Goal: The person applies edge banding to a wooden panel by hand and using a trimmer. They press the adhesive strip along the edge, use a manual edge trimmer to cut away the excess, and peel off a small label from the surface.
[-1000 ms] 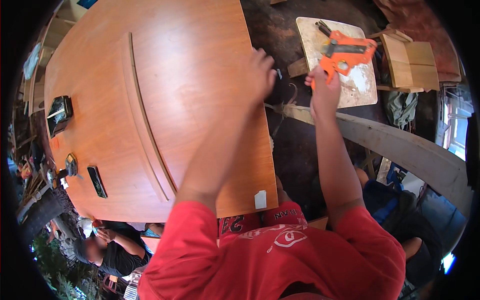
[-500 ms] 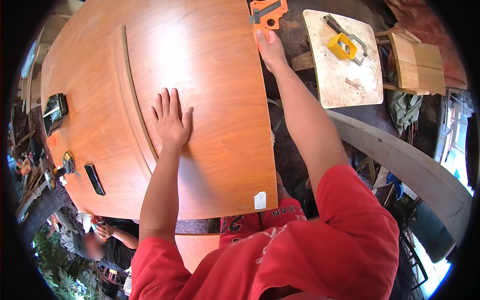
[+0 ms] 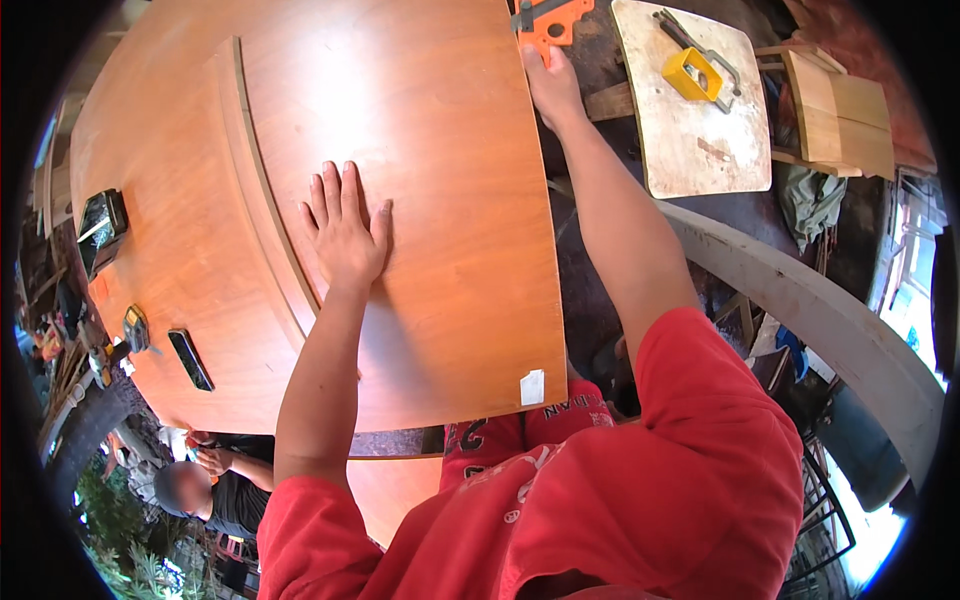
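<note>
A large orange-brown wooden panel [image 3: 460,250] fills the area in front of me. My left hand [image 3: 348,235] lies flat on it, palm down with fingers spread, just right of a long thin wood strip [image 3: 256,190]. At the panel's far right edge, my right hand [image 3: 555,90] grips an orange plastic hand tool [image 3: 574,16] with a dark grey bar across it. The tool sits against that edge, and its far end is cut off by the picture's top. Near the panel's front right corner is a white sticker [image 3: 532,387].
Left on the panel are a phone [image 3: 191,360], a tape measure [image 3: 137,328] and a black box [image 3: 102,225]. Rightward stand a worn table [image 3: 690,150] with a yellow container [image 3: 683,75], wooden furniture [image 3: 860,115] and a curved grey beam [image 3: 800,280]. Another person [image 3: 240,495] is at lower left.
My right hand and the orange tool sit slightly farther right in view. The panel and things on it have shifted a little in the picture. My left hand remains flat on the panel.
</note>
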`<state>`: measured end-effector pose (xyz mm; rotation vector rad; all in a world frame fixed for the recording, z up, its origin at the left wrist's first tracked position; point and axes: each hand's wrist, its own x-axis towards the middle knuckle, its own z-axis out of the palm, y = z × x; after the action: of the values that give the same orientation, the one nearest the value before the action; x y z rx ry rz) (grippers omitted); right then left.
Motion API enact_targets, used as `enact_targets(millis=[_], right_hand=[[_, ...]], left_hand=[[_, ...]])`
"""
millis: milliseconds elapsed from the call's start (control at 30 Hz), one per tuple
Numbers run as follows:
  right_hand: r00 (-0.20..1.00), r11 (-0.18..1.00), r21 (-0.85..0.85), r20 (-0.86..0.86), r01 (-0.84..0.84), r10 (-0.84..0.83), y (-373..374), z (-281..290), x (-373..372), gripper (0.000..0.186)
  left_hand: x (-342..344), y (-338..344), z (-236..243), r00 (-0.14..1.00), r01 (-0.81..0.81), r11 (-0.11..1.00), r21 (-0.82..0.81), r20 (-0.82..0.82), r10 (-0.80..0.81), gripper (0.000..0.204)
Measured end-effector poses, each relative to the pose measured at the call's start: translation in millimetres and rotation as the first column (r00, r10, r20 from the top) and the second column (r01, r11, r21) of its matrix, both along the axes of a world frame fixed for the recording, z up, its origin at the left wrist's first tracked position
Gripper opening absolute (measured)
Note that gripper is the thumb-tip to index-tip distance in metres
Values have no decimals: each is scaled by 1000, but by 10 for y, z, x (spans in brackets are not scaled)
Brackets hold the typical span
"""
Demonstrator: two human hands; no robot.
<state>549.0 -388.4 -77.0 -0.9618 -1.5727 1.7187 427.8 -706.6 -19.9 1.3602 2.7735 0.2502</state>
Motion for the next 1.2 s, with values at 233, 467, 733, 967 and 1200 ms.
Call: enact_targets(millis=[233, 467, 733, 967, 1200], right_hand=[[993, 997, 70, 120, -23, 15, -762, 66, 687, 40], [988, 992, 125, 156, -35, 15, -381, 86, 316, 40], [973, 999, -44, 231, -8, 19, -573, 13, 469, 41], [984, 998, -12, 168, -66, 67, -595, 104, 577, 43], [987, 994, -59, 127, -86, 93, -482, 56, 463, 45]], left_hand=[[-35, -89, -7, 1000, -12, 1000, -11, -21, 12, 68], [-35, -97, -24, 1000, -4, 1000, -1, -24, 4, 67], [-44, -122, -18, 1000, -16, 1000, 24, 6, 16, 66], [-30, -84, -24, 1000, -10, 998, 60, 5, 10, 66], [-12, -88, -55, 1000, -16, 997, 74, 9, 15, 66]])
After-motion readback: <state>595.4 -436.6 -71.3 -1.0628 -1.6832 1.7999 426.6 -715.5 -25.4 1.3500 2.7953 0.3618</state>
